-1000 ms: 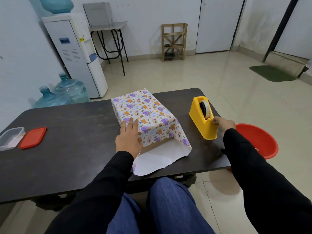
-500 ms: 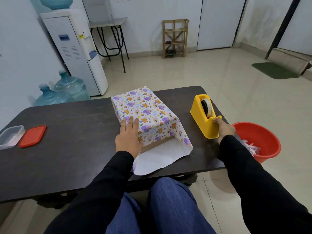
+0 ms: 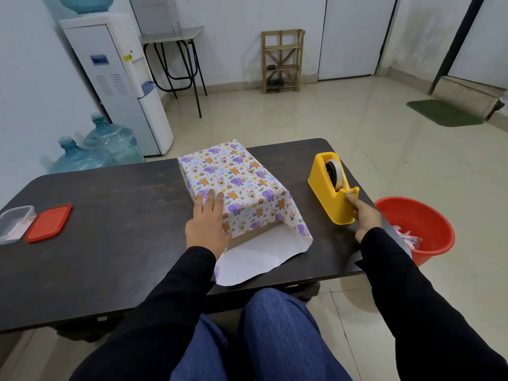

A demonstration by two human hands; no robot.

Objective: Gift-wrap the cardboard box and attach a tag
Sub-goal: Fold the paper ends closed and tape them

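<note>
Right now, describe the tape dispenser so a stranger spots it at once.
Start at the dark rectangular table. On its right end, between the box in animal-print wrapping paper and the red plastic bucket on the floor, stands the yellow plastic tape dispenser. Nothing else there is yellow or carries a tape roll.

My wrapping paper (image 3: 233, 182) is white, printed with purple elephants, orange bears and small rainbows — its underside, near me, is plain white. The bench (image 3: 110, 215) is dark brown-black. To the right, a yellow tape dispenser (image 3: 327, 196) holds pale tape (image 3: 337, 171); farther right, a red bucket (image 3: 434, 251). At left — a red lid (image 3: 49, 222). My sleeves (image 3: 165, 298) are black.
</note>
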